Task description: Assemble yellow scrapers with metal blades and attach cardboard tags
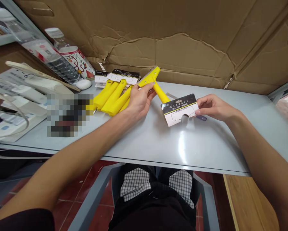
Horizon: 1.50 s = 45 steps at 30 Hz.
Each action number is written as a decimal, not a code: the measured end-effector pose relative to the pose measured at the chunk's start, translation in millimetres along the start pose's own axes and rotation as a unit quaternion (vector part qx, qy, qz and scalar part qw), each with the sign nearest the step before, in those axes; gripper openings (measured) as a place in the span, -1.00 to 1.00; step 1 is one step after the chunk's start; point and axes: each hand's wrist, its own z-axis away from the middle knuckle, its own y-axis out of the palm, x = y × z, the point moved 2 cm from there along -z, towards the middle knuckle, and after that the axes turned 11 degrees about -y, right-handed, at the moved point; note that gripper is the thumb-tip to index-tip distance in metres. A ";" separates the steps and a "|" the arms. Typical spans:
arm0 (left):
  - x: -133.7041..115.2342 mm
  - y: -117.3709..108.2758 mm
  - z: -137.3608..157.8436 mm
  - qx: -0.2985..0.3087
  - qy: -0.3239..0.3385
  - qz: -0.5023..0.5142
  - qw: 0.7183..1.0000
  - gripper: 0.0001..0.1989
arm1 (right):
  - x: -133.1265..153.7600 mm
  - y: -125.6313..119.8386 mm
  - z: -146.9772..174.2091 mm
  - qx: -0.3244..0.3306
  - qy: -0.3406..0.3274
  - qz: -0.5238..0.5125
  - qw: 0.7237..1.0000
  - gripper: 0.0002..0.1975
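My left hand [142, 98] grips a yellow scraper [160, 91] near its head, with the blade end up and the handle slanting down to the right. Between the fingers of my right hand [212, 107] is the right edge of a black-and-white header card [178, 110] with a rounded notch in its lower edge. The card overlaps the end of the scraper's handle; whether they are joined is hidden. Just left of my left hand lies a pile of yellow scrapers [115, 96], with similar cards [123, 77] at their far ends.
Plastic bottles [73, 54] lean at the back left, near white devices with cables [16, 106]. A tall cardboard sheet [170, 48] stands behind the pale table [144, 141]. A purple-ended tool [201, 118] lies partly behind the card. A blurred patch covers something at left.
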 end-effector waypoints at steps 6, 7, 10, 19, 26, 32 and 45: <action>-4.2 5.4 8.5 -0.025 -0.015 0.011 1.000 -0.67 | 11.3 8.5 -0.2 0.029 0.010 0.052 0.998 -0.80; -5.8 6.6 10.5 -0.027 -0.015 0.015 0.999 -0.68 | 11.6 8.5 -0.2 0.029 0.014 0.057 0.998 -0.79; -11.2 10.1 15.6 -0.033 -0.011 0.033 0.999 -0.69 | 10.6 7.0 -0.1 0.023 0.025 0.067 0.997 -0.76; -13.0 6.3 9.8 -0.029 0.011 0.049 0.998 -0.64 | 9.4 3.9 0.2 -0.009 0.030 0.099 0.995 -0.69; -11.8 -0.5 1.7 -0.029 0.026 0.044 0.998 -0.66 | 8.8 3.7 0.0 -0.026 0.036 0.106 0.993 -0.66; -10.4 -7.4 -7.2 -0.036 0.040 0.033 0.998 -0.68 | 6.1 1.9 -0.4 -0.034 0.039 0.114 0.992 -0.70; -8.2 -1.7 -3.2 -0.043 0.017 0.057 0.997 -0.66 | 11.4 -0.5 0.2 -0.038 0.043 0.138 0.989 -0.69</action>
